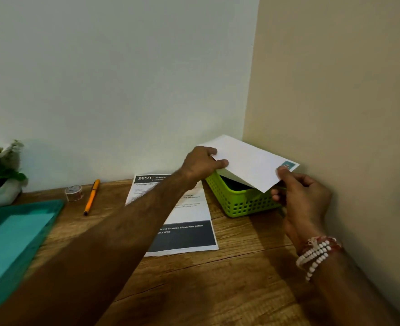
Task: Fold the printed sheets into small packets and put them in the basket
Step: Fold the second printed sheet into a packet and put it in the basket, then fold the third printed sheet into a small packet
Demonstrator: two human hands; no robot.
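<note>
Okay, your left hand [201, 164] pinches the folded sheet [250, 161] at its 9 o'clock edge and your right hand [302, 196] pinches its 4 o'clock corner, hands apart. You hold it tilted just above the green basket [241, 205]. Another printed sheet [187, 222] lies flat on the table [241, 267] at the basket's 8 o'clock. A pen [92, 196] and a tape roll [74, 192] lie at that sheet's 9 o'clock.

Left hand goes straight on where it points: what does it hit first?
Left hand grips the folded sheet; past it, above the green basket, probably the beige wall. Depth unclear.
</note>
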